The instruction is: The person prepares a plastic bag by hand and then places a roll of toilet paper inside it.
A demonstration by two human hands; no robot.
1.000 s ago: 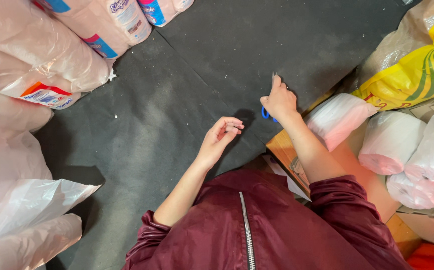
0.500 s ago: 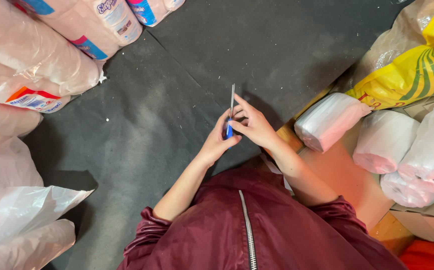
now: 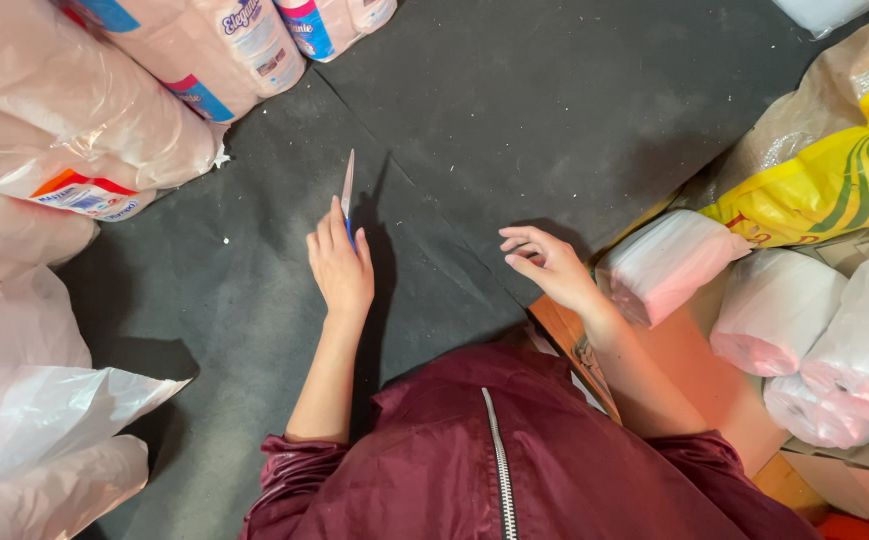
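My left hand [image 3: 341, 266] is out over the dark floor mat [image 3: 515, 120] and grips a blue-handled knife [image 3: 348, 190], its thin blade pointing away from me. My right hand [image 3: 547, 263] hovers free with curled, slightly spread fingers and holds nothing. It is just left of a clear-wrapped white tissue roll [image 3: 667, 262] that lies on a brown cardboard sheet [image 3: 690, 360]. Both sleeves are maroon.
Plastic-wrapped tissue packs [image 3: 75, 130] are stacked along the left, with loose clear bags [image 3: 45, 440] below them. More wrapped rolls [image 3: 815, 330] and a yellow-and-green sack [image 3: 825, 185] crowd the right side.
The knife passed from my right hand to my left. My left hand then moved out to the left with it, while my right hand drew back toward the wrapped roll.
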